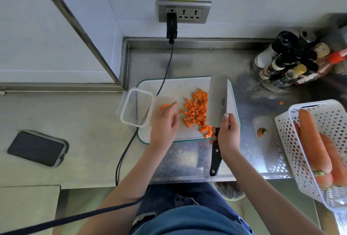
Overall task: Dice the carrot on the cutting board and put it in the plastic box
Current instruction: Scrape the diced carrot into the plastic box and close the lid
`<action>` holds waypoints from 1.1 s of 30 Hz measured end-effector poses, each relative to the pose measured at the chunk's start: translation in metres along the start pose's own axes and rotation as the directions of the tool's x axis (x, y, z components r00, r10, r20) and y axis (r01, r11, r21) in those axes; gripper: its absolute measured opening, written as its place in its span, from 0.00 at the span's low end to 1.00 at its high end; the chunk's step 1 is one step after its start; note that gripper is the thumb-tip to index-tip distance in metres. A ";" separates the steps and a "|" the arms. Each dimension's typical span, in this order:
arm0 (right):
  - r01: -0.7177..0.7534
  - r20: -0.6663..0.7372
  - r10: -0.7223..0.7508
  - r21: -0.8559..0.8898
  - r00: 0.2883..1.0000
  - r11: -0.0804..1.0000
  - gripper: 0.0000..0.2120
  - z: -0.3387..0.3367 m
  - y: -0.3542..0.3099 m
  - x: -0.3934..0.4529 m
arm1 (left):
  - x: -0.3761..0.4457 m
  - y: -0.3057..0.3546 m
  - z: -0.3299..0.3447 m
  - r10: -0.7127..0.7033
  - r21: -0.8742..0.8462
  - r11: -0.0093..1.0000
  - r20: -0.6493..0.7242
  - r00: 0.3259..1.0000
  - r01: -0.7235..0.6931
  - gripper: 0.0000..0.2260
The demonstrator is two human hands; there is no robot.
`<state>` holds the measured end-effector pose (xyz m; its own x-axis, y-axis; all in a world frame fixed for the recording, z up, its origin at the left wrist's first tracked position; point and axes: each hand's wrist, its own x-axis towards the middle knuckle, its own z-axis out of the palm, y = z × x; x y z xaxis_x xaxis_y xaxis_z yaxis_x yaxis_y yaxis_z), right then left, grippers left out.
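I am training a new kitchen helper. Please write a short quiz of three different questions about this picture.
1. True or false: the plastic box already holds diced carrot.
2. Which hand grips the cleaver? A left hand B right hand
3. Fill in: whole carrots lie in the white ____.

Key: 1 false; 2 B; 3 basket.
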<state>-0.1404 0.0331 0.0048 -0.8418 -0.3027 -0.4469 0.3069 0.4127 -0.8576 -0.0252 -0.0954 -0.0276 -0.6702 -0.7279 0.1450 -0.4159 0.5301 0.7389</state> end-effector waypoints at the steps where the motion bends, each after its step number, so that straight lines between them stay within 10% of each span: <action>1: -0.001 -0.004 0.001 0.011 1.000 1.000 0.15 -0.001 0.000 0.000 | -0.003 0.001 0.002 0.065 0.064 0.996 0.054 0.996 -0.068 0.17; 11: -0.002 -0.014 0.003 0.022 1.000 1.000 0.14 0.000 0.005 0.000 | -0.025 -0.011 -0.002 0.215 0.426 0.851 0.247 0.945 -0.306 0.26; 29: 0.032 -0.046 -0.032 0.003 0.998 0.999 0.14 0.005 0.003 0.000 | -0.042 -0.023 -0.009 0.214 0.391 0.869 0.255 0.943 -0.303 0.22; 33: 0.004 -0.064 -0.002 0.041 0.998 0.999 0.14 0.004 0.003 0.000 | -0.051 -0.034 -0.007 0.049 0.410 0.904 0.189 0.981 -0.124 0.13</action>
<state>-0.1374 0.0308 0.0012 -0.8690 -0.2479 -0.4283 0.3213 0.3754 -0.8694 0.0271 -0.0791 -0.0553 -0.7938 -0.6058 0.0538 -0.5448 0.7476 0.3799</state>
